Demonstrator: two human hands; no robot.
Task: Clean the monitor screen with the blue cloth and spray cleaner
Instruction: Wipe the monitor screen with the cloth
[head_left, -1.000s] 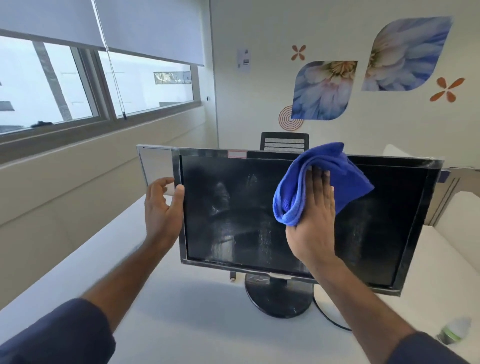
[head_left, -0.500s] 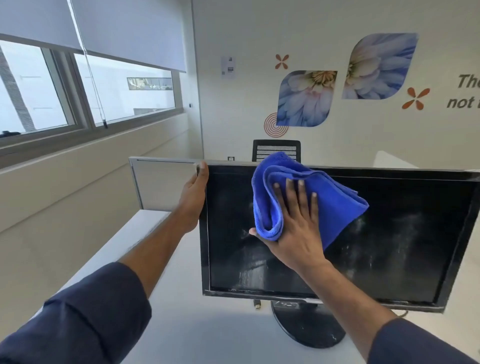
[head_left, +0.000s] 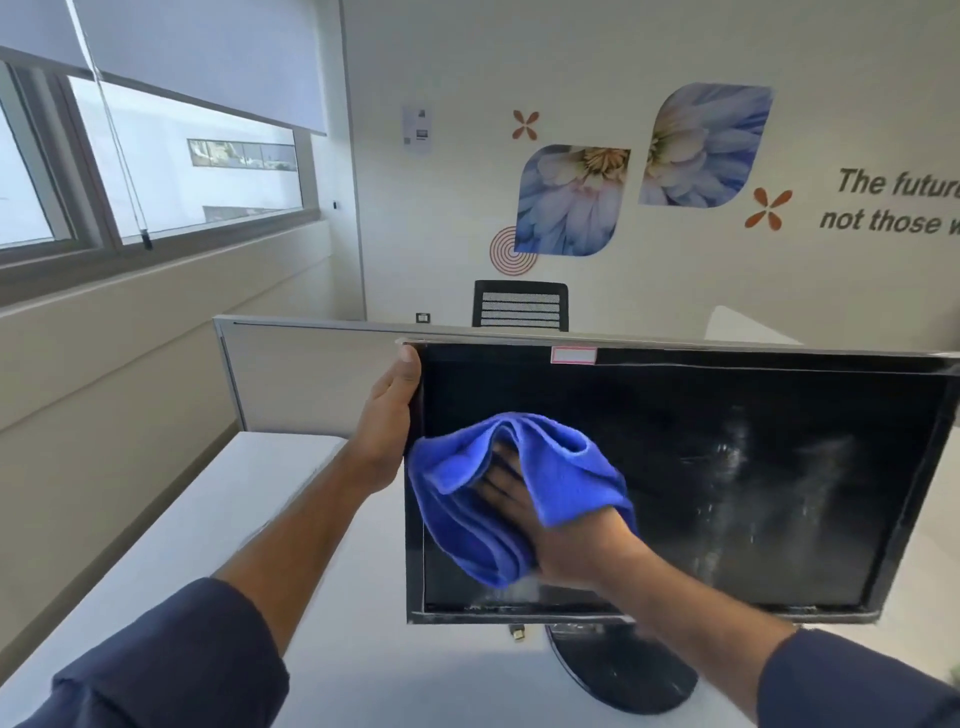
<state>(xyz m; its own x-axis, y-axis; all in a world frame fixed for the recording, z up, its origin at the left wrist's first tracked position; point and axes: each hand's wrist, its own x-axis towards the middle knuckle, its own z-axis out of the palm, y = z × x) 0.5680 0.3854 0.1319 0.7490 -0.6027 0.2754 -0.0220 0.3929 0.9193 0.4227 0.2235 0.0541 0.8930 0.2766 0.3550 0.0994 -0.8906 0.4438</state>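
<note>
A black monitor (head_left: 727, 467) stands on a round base (head_left: 623, 670) on the white desk. Its screen shows pale smears on the right half. My left hand (head_left: 387, 415) grips the monitor's left edge near the top corner, thumb on the bezel. My right hand (head_left: 566, 530) presses the bunched blue cloth (head_left: 483, 499) flat against the lower left part of the screen; the cloth folds over my fingers and hides them. The spray cleaner is out of sight.
The white desk (head_left: 208, 530) runs forward on the left, bounded by a grey partition panel (head_left: 301, 374) behind the monitor. A black chair back (head_left: 519, 304) stands beyond it. Windows line the left wall.
My right hand has swept the blue cloth down and left, from the upper middle of the screen to its lower left. My left hand stays on the monitor's left edge.
</note>
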